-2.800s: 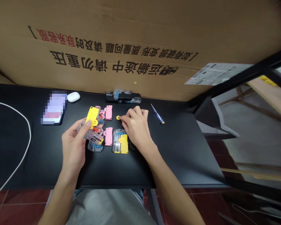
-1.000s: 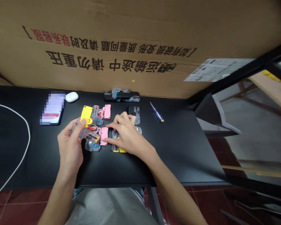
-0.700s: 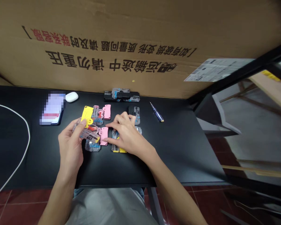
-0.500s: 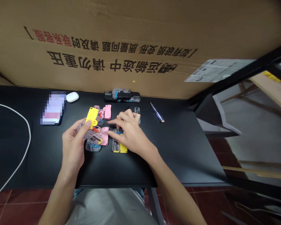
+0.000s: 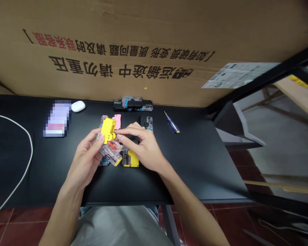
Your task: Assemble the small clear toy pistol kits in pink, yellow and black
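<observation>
1. Yellow plastic block (image 5: 108, 130) stands at the top of a clear plastic case (image 5: 109, 152), which has a red part (image 5: 111, 146) showing through it and a black label near its lower end. The case is held up off the bench (image 5: 195, 171), above the middle of the scattered pieces.
2. The left hand (image 5: 86, 160) has a firm grip on the case, its fingers curled under and around it and its thumb along the side.
3. The right hand (image 5: 143, 148) reaches in from the other side, its fingertips (image 5: 119, 137) against a yellow round tab (image 5: 113, 136) beside the block. Whether this grip is closed on the tab, I cannot tell.
4. Just under the right palm lies a clear piece with a yellow end (image 5: 130, 159). A pink plastic piece (image 5: 117, 121) sits just beyond the yellow block, and a clear-and-black piece (image 5: 146, 123) lies beyond the right fingers.
5. Farther back, a black-and-clear bundle (image 5: 132, 105) lies against a printed cardboard box (image 5: 118, 44). A small screwdriver (image 5: 172, 122) lies to the right.
6. To the left are a white earbud case (image 5: 78, 106), a phone with a blurred screen (image 5: 56, 118) and a white cable (image 5: 20, 136).
</observation>
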`<action>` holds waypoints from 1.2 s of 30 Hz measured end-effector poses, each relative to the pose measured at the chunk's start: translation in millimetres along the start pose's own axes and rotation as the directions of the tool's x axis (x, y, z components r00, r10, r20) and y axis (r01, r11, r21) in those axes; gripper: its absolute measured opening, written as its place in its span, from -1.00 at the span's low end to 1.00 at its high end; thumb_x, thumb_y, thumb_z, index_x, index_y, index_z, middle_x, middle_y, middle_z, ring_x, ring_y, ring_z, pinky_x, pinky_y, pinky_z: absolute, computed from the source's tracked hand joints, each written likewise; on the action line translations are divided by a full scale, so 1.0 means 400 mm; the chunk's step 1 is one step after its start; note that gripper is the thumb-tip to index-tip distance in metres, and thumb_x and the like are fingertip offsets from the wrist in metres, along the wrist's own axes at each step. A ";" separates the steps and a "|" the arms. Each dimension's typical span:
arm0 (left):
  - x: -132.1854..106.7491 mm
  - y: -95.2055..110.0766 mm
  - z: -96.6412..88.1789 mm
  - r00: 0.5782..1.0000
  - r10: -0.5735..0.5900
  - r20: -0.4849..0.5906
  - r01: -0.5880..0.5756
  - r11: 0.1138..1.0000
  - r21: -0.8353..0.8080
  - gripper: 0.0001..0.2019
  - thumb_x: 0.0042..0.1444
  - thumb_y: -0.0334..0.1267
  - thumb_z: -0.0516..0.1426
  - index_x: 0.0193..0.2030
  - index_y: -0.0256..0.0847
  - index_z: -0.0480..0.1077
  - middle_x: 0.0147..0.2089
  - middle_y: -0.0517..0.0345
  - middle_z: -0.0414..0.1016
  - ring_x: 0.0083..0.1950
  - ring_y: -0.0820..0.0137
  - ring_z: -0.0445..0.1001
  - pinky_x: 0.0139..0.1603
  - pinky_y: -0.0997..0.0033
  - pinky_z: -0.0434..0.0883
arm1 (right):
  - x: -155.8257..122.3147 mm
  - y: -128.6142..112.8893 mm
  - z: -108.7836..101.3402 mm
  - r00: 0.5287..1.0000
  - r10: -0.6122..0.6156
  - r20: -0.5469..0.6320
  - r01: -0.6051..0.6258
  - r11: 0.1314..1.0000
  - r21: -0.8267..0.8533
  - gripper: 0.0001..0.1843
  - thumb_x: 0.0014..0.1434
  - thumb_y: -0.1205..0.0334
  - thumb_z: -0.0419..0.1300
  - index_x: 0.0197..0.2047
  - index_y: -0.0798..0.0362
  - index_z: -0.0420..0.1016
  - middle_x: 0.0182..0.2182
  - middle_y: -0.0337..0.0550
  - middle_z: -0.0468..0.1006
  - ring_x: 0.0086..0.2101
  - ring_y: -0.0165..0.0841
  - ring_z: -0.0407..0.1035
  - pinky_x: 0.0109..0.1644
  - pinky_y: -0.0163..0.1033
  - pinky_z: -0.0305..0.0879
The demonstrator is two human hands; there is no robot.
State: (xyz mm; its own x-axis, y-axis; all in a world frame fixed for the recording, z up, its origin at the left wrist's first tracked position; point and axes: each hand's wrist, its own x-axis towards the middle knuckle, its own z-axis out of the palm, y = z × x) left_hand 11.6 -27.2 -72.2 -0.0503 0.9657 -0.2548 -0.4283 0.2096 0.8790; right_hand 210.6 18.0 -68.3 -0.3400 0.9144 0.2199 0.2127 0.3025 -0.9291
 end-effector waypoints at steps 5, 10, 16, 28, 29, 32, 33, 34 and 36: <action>0.000 -0.005 -0.005 0.999 -0.023 0.046 0.023 1.000 0.001 -0.59 0.38 0.01 0.45 0.26 -0.08 0.69 0.11 -0.04 0.80 -0.19 0.32 0.74 -0.11 0.37 0.74 | 0.004 0.004 -0.007 0.996 0.087 0.010 -0.087 0.983 0.164 -0.82 0.40 0.17 0.46 0.01 -0.13 0.90 -0.18 -0.16 0.85 -0.17 -0.20 0.51 0.03 -0.04 0.40; -0.001 -0.008 -0.010 0.998 -0.024 0.062 0.023 1.000 0.020 -0.62 0.40 0.03 0.44 0.24 -0.06 0.67 0.08 0.00 0.79 -0.17 0.30 0.75 -0.09 0.35 0.75 | 0.006 0.008 -0.009 0.990 0.128 0.052 -0.137 0.963 0.232 -0.86 0.37 0.14 0.48 -0.07 -0.14 0.92 -0.17 -0.15 0.87 -0.16 -0.20 0.57 0.06 -0.03 0.44; -0.001 -0.011 -0.007 0.998 0.026 0.058 -0.029 0.998 0.056 -0.63 0.38 0.03 0.45 0.22 -0.05 0.69 0.14 -0.04 0.78 -0.10 0.26 0.76 -0.12 0.37 0.71 | 0.005 0.016 -0.003 0.991 0.126 0.048 -0.133 0.970 0.203 -0.85 0.39 0.16 0.45 -0.06 -0.12 0.91 -0.16 -0.14 0.85 -0.14 -0.20 0.58 0.08 -0.03 0.45; -0.002 -0.019 -0.007 0.996 0.048 0.069 -0.053 0.996 0.071 -0.59 0.41 0.00 0.43 0.29 -0.07 0.70 0.26 -0.08 0.76 0.08 0.19 0.78 0.04 0.33 0.72 | 0.006 0.005 -0.003 0.988 0.098 0.121 -0.108 0.991 0.076 -0.62 0.53 0.07 0.27 -0.31 -0.07 0.79 -0.31 -0.17 0.68 -0.22 -0.23 0.40 0.00 -0.06 0.35; -0.003 -0.019 -0.007 0.996 0.050 0.074 -0.055 0.996 0.068 -0.60 0.41 0.01 0.43 0.29 -0.06 0.70 0.26 -0.07 0.76 0.08 0.19 0.78 0.04 0.33 0.72 | 0.005 0.003 0.000 0.989 0.093 0.113 -0.102 0.992 0.076 -0.60 0.52 0.09 0.26 -0.35 -0.06 0.75 -0.33 -0.18 0.65 -0.24 -0.24 0.37 0.00 -0.07 0.33; -0.003 -0.017 -0.004 0.996 0.046 0.081 -0.051 0.997 0.062 -0.61 0.42 0.01 0.42 0.28 -0.06 0.71 0.27 -0.07 0.75 0.10 0.17 0.78 0.04 0.32 0.72 | 0.004 0.001 0.009 0.992 0.087 0.090 -0.095 0.992 0.081 -0.56 0.50 0.12 0.24 -0.46 -0.05 0.61 -0.41 -0.22 0.55 -0.26 -0.25 0.32 -0.02 -0.08 0.28; -0.004 -0.017 -0.004 0.996 0.043 0.083 -0.048 0.997 0.062 -0.61 0.42 0.01 0.42 0.28 -0.06 0.71 0.27 -0.07 0.75 0.10 0.17 0.78 0.04 0.31 0.72 | 0.004 0.001 0.013 0.993 0.091 0.081 -0.097 0.992 0.084 -0.55 0.50 0.13 0.23 -0.49 -0.05 0.55 -0.43 -0.24 0.52 -0.28 -0.26 0.31 -0.03 -0.08 0.27; -0.004 -0.018 -0.003 0.996 0.040 0.085 -0.045 0.997 0.063 -0.61 0.42 0.01 0.42 0.28 -0.06 0.71 0.27 -0.07 0.75 0.10 0.16 0.78 0.04 0.31 0.72 | 0.005 0.002 0.016 0.993 0.097 0.072 -0.103 0.991 0.088 -0.53 0.49 0.13 0.22 -0.51 -0.05 0.48 -0.46 -0.25 0.49 -0.29 -0.26 0.31 -0.03 -0.09 0.26; -0.004 -0.019 -0.004 0.995 0.033 0.090 -0.040 0.997 0.067 -0.61 0.42 0.00 0.42 0.28 -0.07 0.71 0.27 -0.07 0.75 0.11 0.16 0.78 0.04 0.31 0.72 | 0.006 0.004 0.020 0.993 0.110 0.051 -0.115 0.989 0.096 -0.52 0.48 0.14 0.21 -0.54 -0.05 0.39 -0.50 -0.27 0.47 -0.31 -0.27 0.31 -0.04 -0.09 0.26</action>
State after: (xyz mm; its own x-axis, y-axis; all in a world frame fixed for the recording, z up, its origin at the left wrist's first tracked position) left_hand 13.7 -30.5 -79.3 0.0165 0.9820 -0.1881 -0.3646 0.1811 0.9134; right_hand 202.7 18.6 -71.7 -0.3609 0.9272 0.1004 0.1619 0.1683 -0.9724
